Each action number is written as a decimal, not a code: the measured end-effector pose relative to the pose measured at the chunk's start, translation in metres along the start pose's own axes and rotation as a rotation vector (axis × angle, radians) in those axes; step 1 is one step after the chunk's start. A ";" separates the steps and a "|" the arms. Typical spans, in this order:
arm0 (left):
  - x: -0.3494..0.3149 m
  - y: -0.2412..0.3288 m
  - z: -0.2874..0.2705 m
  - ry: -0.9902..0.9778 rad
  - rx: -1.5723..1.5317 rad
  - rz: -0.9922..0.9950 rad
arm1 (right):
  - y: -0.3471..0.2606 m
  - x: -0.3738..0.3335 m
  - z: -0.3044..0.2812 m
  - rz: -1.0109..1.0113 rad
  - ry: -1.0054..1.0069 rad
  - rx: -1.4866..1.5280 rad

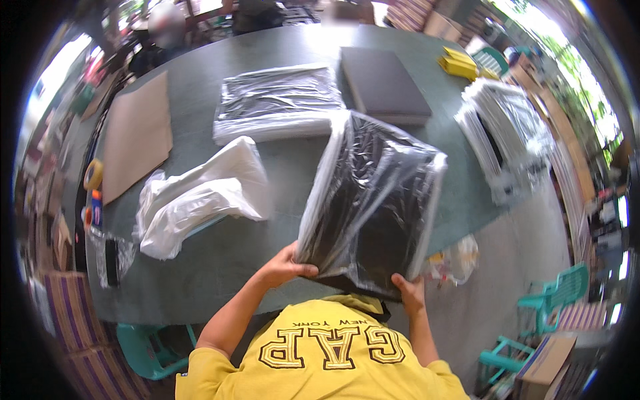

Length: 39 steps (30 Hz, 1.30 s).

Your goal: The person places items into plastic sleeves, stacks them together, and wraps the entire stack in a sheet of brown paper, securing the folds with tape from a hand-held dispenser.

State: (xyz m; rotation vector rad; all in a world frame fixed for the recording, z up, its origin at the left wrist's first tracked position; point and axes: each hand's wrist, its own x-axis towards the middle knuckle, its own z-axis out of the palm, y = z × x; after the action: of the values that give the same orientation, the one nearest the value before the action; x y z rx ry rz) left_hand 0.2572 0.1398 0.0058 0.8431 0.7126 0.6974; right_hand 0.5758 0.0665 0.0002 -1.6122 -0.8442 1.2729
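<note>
Between my two hands is a flat black box in a see-through plastic bag, tilted over the near side of the table. My left hand grips its near left corner, thumb on top. At the near right corner my right hand holds it, with the fingers partly hidden beneath. Just beyond lies another plastic-wrapped box, and beside that a bare dark brown box. Crumpled white plastic bags rest to the left of my hands.
On the green table a brown cardboard sheet, a tape roll and a small bagged black piece lie left. A pile of plastic bags and a yellow object are right. Green chairs stand around.
</note>
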 end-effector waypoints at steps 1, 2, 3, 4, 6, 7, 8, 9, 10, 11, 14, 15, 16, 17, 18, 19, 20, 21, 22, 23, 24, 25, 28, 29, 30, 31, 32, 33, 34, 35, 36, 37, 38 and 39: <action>0.003 -0.007 0.000 0.015 -0.032 -0.107 | 0.008 0.001 -0.005 0.082 -0.019 0.041; 0.010 -0.016 -0.005 0.031 -0.059 -0.205 | 0.013 0.001 -0.006 0.106 -0.010 0.021; 0.014 -0.024 -0.009 0.051 -0.083 -0.303 | 0.019 -0.001 -0.006 0.131 -0.003 0.002; 0.014 -0.028 -0.010 -0.016 -0.037 -0.210 | 0.021 0.000 -0.006 0.157 -0.003 -0.017; 0.016 -0.020 -0.006 0.049 0.107 -0.252 | 0.020 -0.003 -0.006 0.153 -0.033 -0.054; 0.015 -0.019 -0.005 0.087 0.170 -0.272 | 0.016 -0.004 -0.008 0.158 -0.056 -0.081; 0.016 -0.017 -0.008 0.065 0.303 -0.217 | 0.002 0.001 -0.013 0.319 -0.130 -0.333; 0.014 -0.015 -0.007 0.169 0.510 -0.246 | -0.006 -0.006 -0.012 0.155 -0.021 -0.509; 0.014 -0.005 0.000 0.265 0.723 -0.266 | -0.014 -0.012 -0.011 -0.013 0.096 -0.682; 0.013 0.000 0.008 0.362 0.933 -0.278 | -0.019 -0.015 -0.010 -0.175 0.110 -0.746; -0.002 -0.031 0.023 0.509 1.307 0.076 | -0.030 -0.026 0.011 -0.608 0.017 -0.928; -0.005 -0.042 0.023 0.529 1.468 0.237 | -0.031 -0.030 0.028 -0.711 -0.105 -0.979; -0.006 -0.047 0.023 0.505 1.398 0.210 | -0.020 -0.032 0.041 -0.704 -0.155 -1.017; -0.006 -0.053 0.022 0.542 1.344 0.311 | -0.007 -0.028 0.051 -0.718 -0.169 -1.041; -0.006 -0.060 0.020 0.576 1.286 0.412 | 0.003 -0.025 0.056 -0.731 -0.143 -1.027; -0.004 -0.057 0.022 0.616 1.227 0.512 | 0.007 -0.021 0.060 -0.750 -0.121 -1.011; -0.005 -0.055 0.024 0.610 1.286 0.586 | 0.010 -0.017 0.059 -0.788 -0.089 -0.981; -0.006 -0.052 0.029 0.602 1.343 0.661 | 0.012 -0.012 0.057 -0.826 -0.057 -0.953; -0.010 -0.050 0.034 0.604 1.403 0.725 | 0.013 -0.011 0.057 -0.863 -0.039 -0.920; -0.008 -0.050 0.038 0.480 1.429 0.753 | 0.013 -0.009 0.056 -0.878 -0.036 -0.918; -0.002 -0.050 0.044 0.356 1.452 0.779 | 0.013 -0.006 0.054 -0.893 -0.032 -0.915; 0.005 -0.048 0.050 0.233 1.471 0.806 | 0.012 -0.003 0.054 -0.913 -0.028 -0.915; 0.027 -0.046 0.053 0.105 1.437 0.787 | 0.015 0.005 0.049 -1.006 -0.030 -0.889; 0.031 -0.047 0.050 0.061 1.411 0.757 | 0.015 0.006 0.047 -0.991 -0.051 -0.888; 0.032 -0.047 0.046 0.106 1.398 0.896 | 0.014 0.006 0.042 -0.987 -0.094 -0.871; 0.030 -0.047 0.043 0.088 1.384 0.870 | 0.014 0.006 0.033 -0.959 -0.130 -0.861; 0.023 -0.048 0.038 0.073 1.371 0.846 | 0.015 0.004 0.024 -0.933 -0.167 -0.851; 0.016 -0.048 0.033 0.058 1.357 0.822 | 0.014 0.002 0.016 -0.908 -0.204 -0.841; 0.010 -0.046 0.030 0.055 1.353 0.839 | 0.000 -0.007 0.011 -0.887 -0.235 -0.821; 0.008 -0.047 0.029 0.034 1.348 0.845 | -0.006 -0.012 0.012 -0.899 -0.211 -0.840; 0.008 -0.048 0.027 0.012 1.343 0.851 | -0.009 -0.015 0.014 -0.910 -0.187 -0.859; 0.010 -0.046 0.030 -0.016 1.330 0.858 | -0.011 -0.016 0.014 -0.915 -0.159 -0.884; 0.017 -0.044 0.035 -0.049 1.319 0.904 | -0.007 -0.012 0.019 -0.896 -0.100 -0.872; 0.019 -0.042 0.041 -0.072 1.313 0.915 | 0.000 -0.008 0.021 -0.868 -0.150 -0.885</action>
State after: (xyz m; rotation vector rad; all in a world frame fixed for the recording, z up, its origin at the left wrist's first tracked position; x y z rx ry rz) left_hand 0.3110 0.1178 -0.0150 2.4795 0.6577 0.9608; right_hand 0.5533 0.0637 0.0013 -1.4436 -2.1078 0.3774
